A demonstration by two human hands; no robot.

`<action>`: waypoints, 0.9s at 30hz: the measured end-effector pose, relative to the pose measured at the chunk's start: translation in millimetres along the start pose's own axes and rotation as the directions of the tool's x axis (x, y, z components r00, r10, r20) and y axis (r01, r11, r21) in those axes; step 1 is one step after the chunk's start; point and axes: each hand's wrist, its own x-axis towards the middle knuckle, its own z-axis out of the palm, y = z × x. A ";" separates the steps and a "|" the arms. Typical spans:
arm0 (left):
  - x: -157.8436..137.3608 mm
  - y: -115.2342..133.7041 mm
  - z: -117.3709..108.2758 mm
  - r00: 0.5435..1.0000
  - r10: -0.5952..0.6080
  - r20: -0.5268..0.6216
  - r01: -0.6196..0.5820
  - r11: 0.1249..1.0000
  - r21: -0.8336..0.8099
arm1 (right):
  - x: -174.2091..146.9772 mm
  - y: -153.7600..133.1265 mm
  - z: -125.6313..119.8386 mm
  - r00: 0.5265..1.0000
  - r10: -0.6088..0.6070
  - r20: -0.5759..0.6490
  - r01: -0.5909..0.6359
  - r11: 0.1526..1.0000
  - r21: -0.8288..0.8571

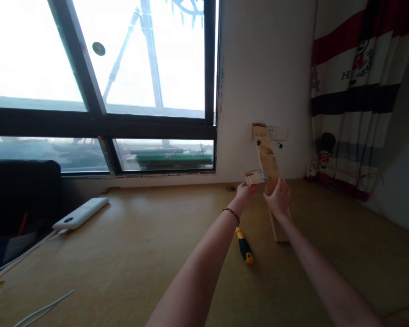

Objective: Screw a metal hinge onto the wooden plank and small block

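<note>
A long wooden board [267, 156] stands tilted on the table, its lower end near the tabletop. My right hand [278, 196] is closed around the board below its middle. A short wooden piece [252, 177] sticks out to the left, joined to the board by a metal hinge [263, 175]. My left hand [246, 192], with a braided band at the wrist, is closed on this short piece from below. On the table under my left wrist lies a screwdriver [244, 247] with a yellow and black handle; its shaft is hidden by my forearm.
On the wooden table [150, 236], a white power bank [81, 213] with a white cable lies at the left. Another cable end [47, 309] is at the lower left. Behind are a window, a wall socket [278, 133] and a striped curtain [356, 100].
</note>
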 end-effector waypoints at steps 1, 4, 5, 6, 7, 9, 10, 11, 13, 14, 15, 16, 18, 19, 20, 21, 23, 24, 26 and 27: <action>-0.5 0.5 -1.1 1.000 -0.029 0.004 0.029 1.000 0.010 | -8.5 1.3 -0.5 0.997 0.072 0.020 -0.072 0.997 -0.025; -3.6 2.2 -4.8 0.995 -0.097 -0.010 0.098 0.994 0.040 | -26.7 6.2 0.3 0.979 0.182 0.089 -0.179 0.983 -0.040; -6.3 3.1 -6.7 0.993 -0.113 -0.016 0.113 0.992 0.050 | -29.6 7.6 0.8 0.978 0.186 0.097 -0.184 0.982 -0.032; -10.3 4.6 -9.5 0.992 -0.125 -0.020 0.126 0.990 0.062 | -31.2 8.8 1.1 0.979 0.183 0.091 -0.182 0.983 -0.022; -16.0 6.7 -13.4 0.991 -0.133 -0.022 0.134 0.988 0.079 | -31.8 9.7 1.2 0.982 0.175 0.078 -0.174 0.985 -0.010; -33.4 13.1 -26.2 0.993 -0.120 -0.022 0.122 0.983 0.135 | -31.3 10.9 1.0 0.987 0.157 0.044 -0.158 0.987 0.017; -45.1 17.5 -35.5 0.995 -0.098 -0.021 0.100 0.980 0.173 | -30.9 11.5 0.9 0.989 0.147 0.031 -0.148 0.989 0.030; -58.6 22.9 -46.8 0.998 -0.061 -0.023 0.064 0.975 0.214 | -30.7 12.3 0.9 0.990 0.138 0.024 -0.139 0.990 0.041; -90.0 36.1 -75.4 0.999 0.026 -0.031 -0.016 0.955 0.296 | -31.1 14.2 1.5 0.991 0.129 0.022 -0.130 0.990 0.056; -107.3 44.0 -91.9 0.997 0.071 -0.042 -0.053 0.941 0.333 | -31.6 15.1 1.9 0.991 0.132 0.024 -0.133 0.989 0.060; -125.0 52.5 -109.3 0.992 0.112 -0.050 -0.086 0.926 0.367 | -32.2 15.8 1.8 0.990 0.140 0.030 -0.141 0.988 0.062; -142.8 61.6 -126.9 0.986 0.153 -0.060 -0.117 0.913 0.390 | -32.6 15.7 1.0 0.988 0.153 0.035 -0.155 0.986 0.060; -176.5 80.2 -160.0 0.971 0.221 -0.086 -0.161 0.879 0.449 | -32.6 11.8 -4.5 0.983 0.182 0.032 -0.183 0.982 0.044; -191.5 88.9 -174.4 0.963 0.251 -0.101 -0.175 0.861 0.477 | -32.1 6.8 -10.0 0.982 0.190 0.015 -0.190 0.981 0.037; -204.8 96.7 -186.8 0.953 0.279 -0.121 -0.186 0.849 0.494 | -31.7 -0.9 -17.4 0.982 0.189 -0.014 -0.188 0.981 0.037; -216.1 103.2 -196.8 0.944 0.302 -0.133 -0.200 0.844 0.497 | -31.8 -11.7 -26.6 0.982 0.180 -0.054 -0.177 0.983 0.052; -232.7 110.8 -209.7 0.932 0.331 -0.148 -0.225 0.848 0.481 | -36.3 -43.6 -48.8 0.978 0.153 -0.141 -0.132 0.980 0.148; -238.4 111.7 -212.8 0.929 0.340 -0.150 -0.235 0.850 0.472 | -42.3 -64.5 -60.5 0.975 0.149 -0.167 -0.108 0.967 0.232; -245.9 108.7 -213.8 0.922 0.355 -0.151 -0.248 0.846 0.473 | -64.5 -113.8 -81.2 0.975 0.194 -0.109 -0.120 0.870 0.479; -248.6 105.5 -212.5 0.921 0.360 -0.150 -0.249 0.840 0.482 | -80.7 -140.3 -88.9 0.979 0.202 0.005 -0.165 0.786 0.596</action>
